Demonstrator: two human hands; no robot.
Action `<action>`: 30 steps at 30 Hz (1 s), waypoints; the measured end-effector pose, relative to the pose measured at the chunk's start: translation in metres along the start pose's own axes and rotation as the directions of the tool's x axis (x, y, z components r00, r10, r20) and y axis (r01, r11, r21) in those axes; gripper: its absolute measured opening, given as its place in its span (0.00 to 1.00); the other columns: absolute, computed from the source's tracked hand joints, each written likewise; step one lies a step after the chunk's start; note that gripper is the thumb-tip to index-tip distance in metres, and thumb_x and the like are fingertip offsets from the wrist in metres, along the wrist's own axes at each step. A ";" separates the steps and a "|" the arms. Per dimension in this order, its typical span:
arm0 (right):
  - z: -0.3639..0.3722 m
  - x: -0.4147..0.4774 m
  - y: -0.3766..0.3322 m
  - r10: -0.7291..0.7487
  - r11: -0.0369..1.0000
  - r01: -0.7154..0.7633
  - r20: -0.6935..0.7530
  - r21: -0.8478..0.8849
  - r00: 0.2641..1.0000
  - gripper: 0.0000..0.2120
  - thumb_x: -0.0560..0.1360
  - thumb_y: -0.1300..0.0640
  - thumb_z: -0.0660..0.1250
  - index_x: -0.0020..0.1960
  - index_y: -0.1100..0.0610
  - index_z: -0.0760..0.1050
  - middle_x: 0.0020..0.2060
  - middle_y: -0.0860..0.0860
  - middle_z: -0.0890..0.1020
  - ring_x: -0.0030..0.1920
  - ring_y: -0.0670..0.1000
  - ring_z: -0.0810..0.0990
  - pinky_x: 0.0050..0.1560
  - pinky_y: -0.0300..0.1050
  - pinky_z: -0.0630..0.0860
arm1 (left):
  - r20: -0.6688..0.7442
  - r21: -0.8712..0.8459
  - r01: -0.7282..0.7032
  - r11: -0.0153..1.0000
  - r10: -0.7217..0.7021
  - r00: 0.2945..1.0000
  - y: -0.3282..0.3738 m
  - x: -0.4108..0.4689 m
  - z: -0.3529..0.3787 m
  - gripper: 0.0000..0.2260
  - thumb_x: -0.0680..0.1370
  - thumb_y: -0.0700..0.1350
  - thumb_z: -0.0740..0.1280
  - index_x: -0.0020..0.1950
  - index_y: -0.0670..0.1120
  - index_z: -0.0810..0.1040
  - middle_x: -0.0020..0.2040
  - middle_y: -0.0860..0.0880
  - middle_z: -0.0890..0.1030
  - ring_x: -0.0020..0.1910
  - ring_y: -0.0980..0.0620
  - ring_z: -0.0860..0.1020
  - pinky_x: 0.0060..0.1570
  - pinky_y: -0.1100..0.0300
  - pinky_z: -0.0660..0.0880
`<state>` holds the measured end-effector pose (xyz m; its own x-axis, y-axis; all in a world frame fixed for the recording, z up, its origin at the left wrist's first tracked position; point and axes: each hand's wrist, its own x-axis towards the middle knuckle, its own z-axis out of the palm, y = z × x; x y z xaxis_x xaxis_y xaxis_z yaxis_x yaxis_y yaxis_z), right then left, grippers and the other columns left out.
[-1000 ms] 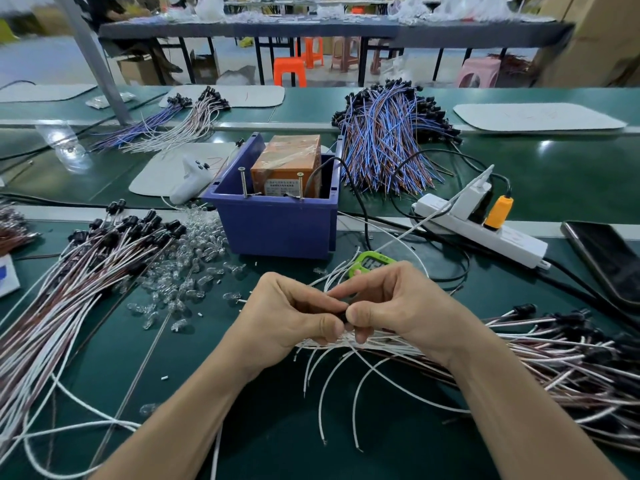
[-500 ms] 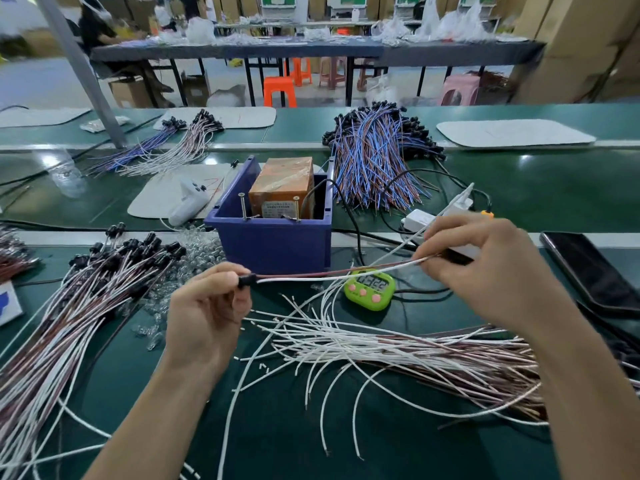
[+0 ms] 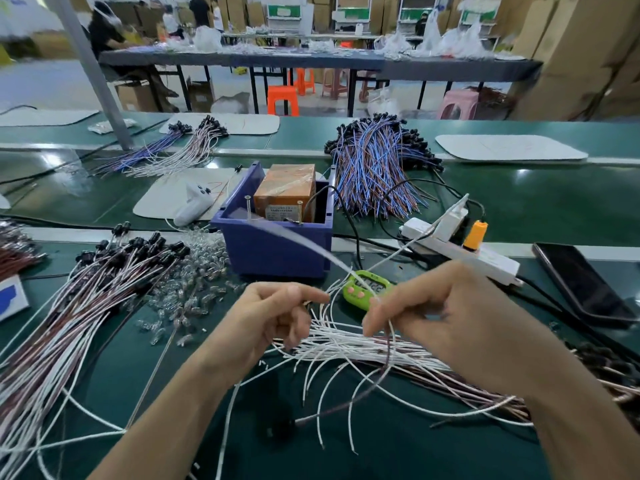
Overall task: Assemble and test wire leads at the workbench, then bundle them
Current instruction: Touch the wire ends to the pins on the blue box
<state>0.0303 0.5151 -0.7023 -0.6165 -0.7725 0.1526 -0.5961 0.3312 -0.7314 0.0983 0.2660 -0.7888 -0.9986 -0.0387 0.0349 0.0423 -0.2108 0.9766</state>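
The right hand (image 3: 450,323) pinches one lead (image 3: 388,355) between thumb and fingertips. One part of the lead hangs below the hand and the other part goes up and to the left as a white blur. The left hand (image 3: 263,323) is curled, with thumb and forefinger pressed together. I cannot tell if anything is between them.

Under both hands lies one pile of leads (image 3: 346,344). A second pile (image 3: 69,323) is left of the left hand, cut by the edge. Many small bulbs (image 3: 194,289) are scattered next to it, too many to count. Just beyond the fingertips there is one green timer (image 3: 367,289), its digits blurred, and behind it one blue bin (image 3: 277,251). Right of the right hand there is one phone (image 3: 581,282), partly cut off.
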 end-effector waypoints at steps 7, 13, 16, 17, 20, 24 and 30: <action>0.028 0.022 -0.002 0.007 0.958 -0.086 0.277 0.274 0.961 0.15 0.72 0.71 0.67 0.45 0.55 0.87 0.34 0.51 0.85 0.35 0.49 0.84 0.39 0.42 0.80 | -0.033 -0.113 -0.103 0.988 0.100 0.994 0.002 0.001 -0.007 0.17 0.68 0.41 0.74 0.57 0.44 0.87 0.29 0.50 0.75 0.27 0.56 0.70 0.30 0.66 0.69; 0.044 0.048 0.020 0.056 0.841 -0.183 0.254 0.508 0.966 0.15 0.73 0.76 0.62 0.47 0.58 0.77 0.40 0.62 0.85 0.32 0.54 0.79 0.34 0.43 0.76 | -0.217 -0.345 -0.173 0.922 0.100 0.971 0.009 0.001 -0.024 0.17 0.60 0.51 0.86 0.41 0.44 0.88 0.32 0.48 0.82 0.31 0.57 0.80 0.31 0.68 0.75; 0.056 0.050 0.029 0.115 0.775 -0.242 0.247 0.584 0.962 0.14 0.70 0.71 0.66 0.50 0.56 0.75 0.41 0.62 0.86 0.32 0.54 0.79 0.36 0.42 0.76 | -0.297 -0.460 -0.195 0.866 0.057 0.953 0.008 0.001 -0.030 0.06 0.69 0.45 0.78 0.41 0.43 0.88 0.33 0.49 0.81 0.30 0.57 0.79 0.31 0.68 0.75; 0.059 0.049 0.032 0.136 0.762 -0.253 0.234 0.596 0.963 0.13 0.70 0.70 0.67 0.50 0.57 0.75 0.41 0.62 0.86 0.33 0.53 0.80 0.35 0.42 0.76 | -0.317 -0.494 -0.212 0.843 0.053 0.947 0.009 0.001 -0.031 0.05 0.72 0.44 0.73 0.42 0.44 0.87 0.33 0.49 0.82 0.30 0.58 0.79 0.32 0.69 0.76; 0.064 0.047 0.039 0.193 0.726 -0.265 0.181 0.635 0.964 0.09 0.70 0.72 0.69 0.48 0.62 0.75 0.40 0.63 0.86 0.33 0.53 0.81 0.33 0.40 0.76 | -0.315 -0.541 -0.224 0.811 0.051 0.948 0.013 0.002 -0.033 0.11 0.77 0.44 0.65 0.43 0.45 0.88 0.35 0.50 0.82 0.31 0.59 0.79 0.32 0.70 0.76; 0.063 0.042 0.041 0.245 0.700 -0.271 0.135 0.661 0.960 0.08 0.69 0.70 0.72 0.45 0.61 0.78 0.40 0.64 0.86 0.34 0.54 0.82 0.34 0.40 0.77 | -0.327 -0.528 -0.214 0.822 0.037 0.944 0.015 -0.001 -0.029 0.14 0.80 0.48 0.64 0.39 0.47 0.85 0.30 0.53 0.78 0.27 0.60 0.74 0.29 0.69 0.72; 0.062 0.038 0.040 0.193 0.650 -0.267 0.186 0.712 0.964 0.10 0.70 0.65 0.70 0.43 0.50 0.82 0.41 0.63 0.86 0.39 0.54 0.83 0.44 0.39 0.78 | -0.563 -0.183 -0.142 0.973 0.015 0.827 0.012 0.000 -0.021 0.21 0.84 0.47 0.62 0.30 0.49 0.77 0.26 0.51 0.68 0.25 0.54 0.63 0.27 0.63 0.61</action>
<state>0.0148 0.4653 -0.7676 -0.6133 -0.7811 -0.1172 0.1435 0.0358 -0.9890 0.0991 0.2425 -0.7815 -0.8078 -0.5846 -0.0759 0.1885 -0.3780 0.9064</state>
